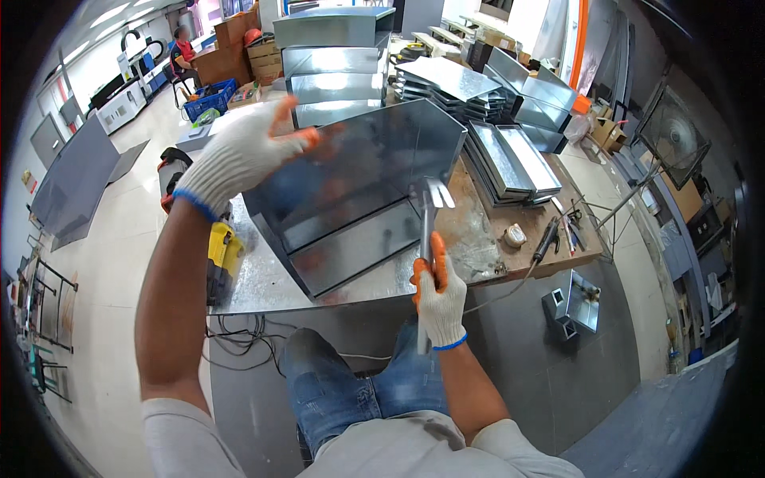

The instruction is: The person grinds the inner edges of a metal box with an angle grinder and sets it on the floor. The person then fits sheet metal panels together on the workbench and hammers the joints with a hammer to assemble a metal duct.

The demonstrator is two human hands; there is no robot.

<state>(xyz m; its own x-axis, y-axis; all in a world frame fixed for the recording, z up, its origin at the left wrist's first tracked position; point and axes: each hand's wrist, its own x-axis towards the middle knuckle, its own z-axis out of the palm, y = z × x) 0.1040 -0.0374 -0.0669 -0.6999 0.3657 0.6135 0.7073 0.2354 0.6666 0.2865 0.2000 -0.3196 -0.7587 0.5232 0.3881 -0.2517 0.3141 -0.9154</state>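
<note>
A shiny folded sheet-metal box (374,147) stands tilted on the metal-topped table (255,275) in front of me, its open side toward me. My left hand (243,155), in a white knit glove with orange fingertips, is raised at the box's upper left edge, fingers spread and holding nothing. Whether it touches the metal I cannot tell. My right hand (442,303), gloved the same way, is wrapped round the handle of a hammer (426,231). The hammer is upright, its head up in front of the box's right side.
Stacked metal trays (510,163) and flat metal sheets (446,76) lie behind and right of the box. Pliers (575,217) and a black-handled corded tool (547,239) lie at the right. A yellow tool case (225,251) stands left. A metal piece (575,303) lies on the floor.
</note>
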